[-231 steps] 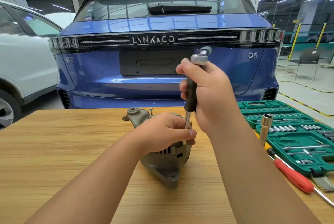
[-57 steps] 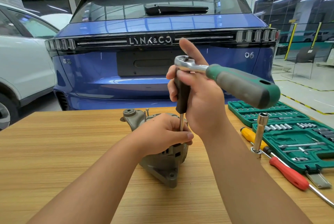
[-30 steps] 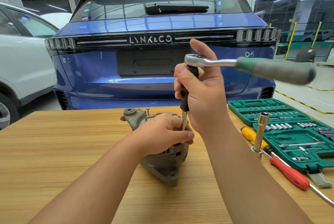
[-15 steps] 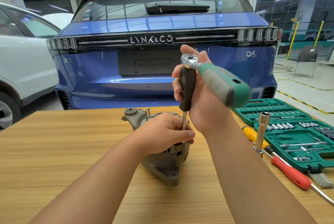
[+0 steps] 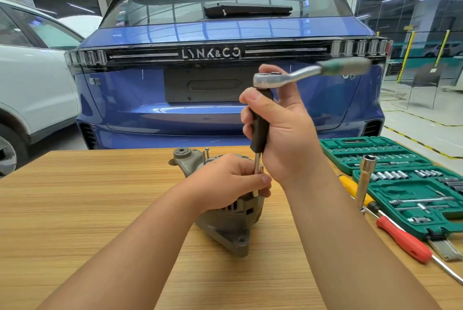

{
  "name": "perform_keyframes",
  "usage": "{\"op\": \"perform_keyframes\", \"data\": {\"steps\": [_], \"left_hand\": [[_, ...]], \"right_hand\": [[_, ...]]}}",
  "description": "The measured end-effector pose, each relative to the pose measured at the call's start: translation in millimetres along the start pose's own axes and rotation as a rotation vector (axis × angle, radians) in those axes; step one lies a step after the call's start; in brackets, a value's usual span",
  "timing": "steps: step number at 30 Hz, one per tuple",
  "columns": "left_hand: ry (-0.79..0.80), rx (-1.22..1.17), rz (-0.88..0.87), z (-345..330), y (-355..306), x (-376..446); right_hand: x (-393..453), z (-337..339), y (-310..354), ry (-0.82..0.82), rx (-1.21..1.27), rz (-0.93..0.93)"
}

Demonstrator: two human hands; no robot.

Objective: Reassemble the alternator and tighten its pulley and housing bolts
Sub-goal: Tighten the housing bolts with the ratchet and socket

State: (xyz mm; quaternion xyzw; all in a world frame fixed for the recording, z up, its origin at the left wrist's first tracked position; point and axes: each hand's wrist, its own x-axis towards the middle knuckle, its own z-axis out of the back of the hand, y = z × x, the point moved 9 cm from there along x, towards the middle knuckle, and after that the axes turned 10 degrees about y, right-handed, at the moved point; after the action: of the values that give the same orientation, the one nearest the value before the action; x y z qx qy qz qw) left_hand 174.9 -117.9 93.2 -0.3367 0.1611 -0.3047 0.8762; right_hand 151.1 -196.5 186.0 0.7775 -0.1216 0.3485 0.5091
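Resting on a wooden table (image 5: 75, 209) with a pale striped grain, the grey alternator (image 5: 231, 224) is held steady under the left hand (image 5: 230, 182), whose fingers are curled over its top and around a thin steel shaft. The black driver handle (image 5: 260, 124) above that shaft is gripped upright by the right hand (image 5: 283, 132), and a ratchet (image 5: 295, 74) is seated on its top end, its green grip blurred. At the table's right edge an open green socket case (image 5: 411, 184), a tall socket (image 5: 365, 179) and a red-handled screwdriver (image 5: 403, 239) are laid out. Behind the table a blue car (image 5: 220, 89) is parked tail-on beside a white car (image 5: 32, 84) on a garage floor marked with yellow-black tape
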Motion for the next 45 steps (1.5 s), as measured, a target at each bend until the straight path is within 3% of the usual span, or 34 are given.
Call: {"op": "perform_keyframes", "data": {"steps": [7, 12, 17, 19, 23, 26, 29, 35, 38, 42, 45], "left_hand": [[-0.007, -0.006, -0.008, 0.3, -0.9, 0.2], [-0.010, -0.005, -0.016, 1.2, -2.7, -0.6], [-0.012, -0.004, -0.009, 1.5, -1.4, -0.6], [-0.017, -0.003, -0.017, 1.4, -1.5, 0.4], [0.009, 0.011, -0.022, -2.2, -1.2, 2.4], [0.010, -0.002, -0.027, -1.1, 0.3, 2.1], [0.010, -0.019, -0.027, -0.2, 1.1, 2.3], [-0.014, -0.060, -0.054, 0.5, -0.9, 0.2], [-0.008, -0.044, -0.035, 0.4, 0.5, 0.1], [-0.008, -0.031, -0.022, 0.3, 1.9, 0.3], [-0.005, -0.023, -0.014, -0.1, 2.1, 0.8]], "right_hand": [[-1.2, 0.0, 7.8, 0.019, -0.159, 0.162], [1.3, -3.5, 2.2, 0.113, 0.165, 0.082], [4.9, 2.3, -0.8, 0.011, 0.011, -0.037], [1.7, 4.5, 1.1, -0.090, 0.056, -0.024], [-6.4, 21.1, 8.6, -0.272, -0.133, -0.021], [-2.9, 17.9, 2.3, -0.145, 0.013, -0.132], [-2.0, 5.8, 6.0, -0.035, 0.044, -0.067], [-3.2, -7.9, 21.0, -0.021, -0.203, 0.186], [-3.1, -7.5, 15.7, -0.010, -0.174, 0.166], [-0.8, -4.0, 9.2, 0.068, 0.074, 0.088], [-0.2, -0.9, 7.9, 0.029, 0.050, 0.052]]}}
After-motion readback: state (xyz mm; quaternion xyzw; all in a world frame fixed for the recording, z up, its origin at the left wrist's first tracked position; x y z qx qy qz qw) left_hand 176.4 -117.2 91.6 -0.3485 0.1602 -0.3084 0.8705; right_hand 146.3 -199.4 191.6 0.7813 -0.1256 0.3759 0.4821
